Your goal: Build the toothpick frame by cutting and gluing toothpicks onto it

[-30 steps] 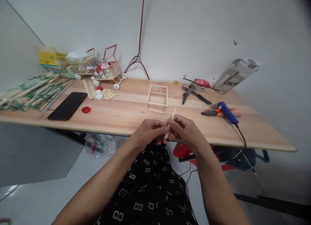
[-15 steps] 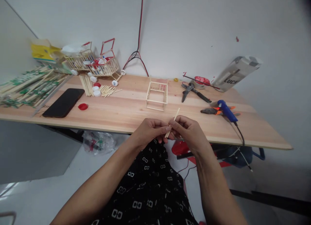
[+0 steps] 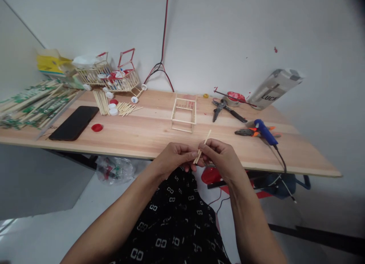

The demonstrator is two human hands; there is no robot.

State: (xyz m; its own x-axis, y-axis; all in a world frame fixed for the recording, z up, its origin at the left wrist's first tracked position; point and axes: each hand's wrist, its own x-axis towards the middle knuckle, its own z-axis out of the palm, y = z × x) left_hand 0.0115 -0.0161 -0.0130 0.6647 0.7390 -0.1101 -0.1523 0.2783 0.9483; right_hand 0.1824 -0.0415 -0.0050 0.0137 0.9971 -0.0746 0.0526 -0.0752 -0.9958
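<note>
The left hand and the right hand are close together, and both pinch a few thin sticks between thumb and fingers. The sticks lean, with their top ends pointing up and to the right. It is hard to count them, because the fingers hide parts.

The sticks are right by the front edge of the table, and that could be trouble. If the pinch gets loose, one stick could slide out and drop past the edge, onto the dark clothes or the floor. If the fingers squeeze or bend too hard, a stick could snap, since they look so thin.

The stick frame stands just past the hands. A quick push forward could bump it and maybe crack a corner, as its bars look skinny too.

To the left there is lots of bare wood, as far as the red cap and the phone. To the right there is some room too, but then come the pliers and the blue tool, touching or nearly so. Its cord hangs over the front edge, so an arm swinging far that way could catch it and drag the tool down.
</note>
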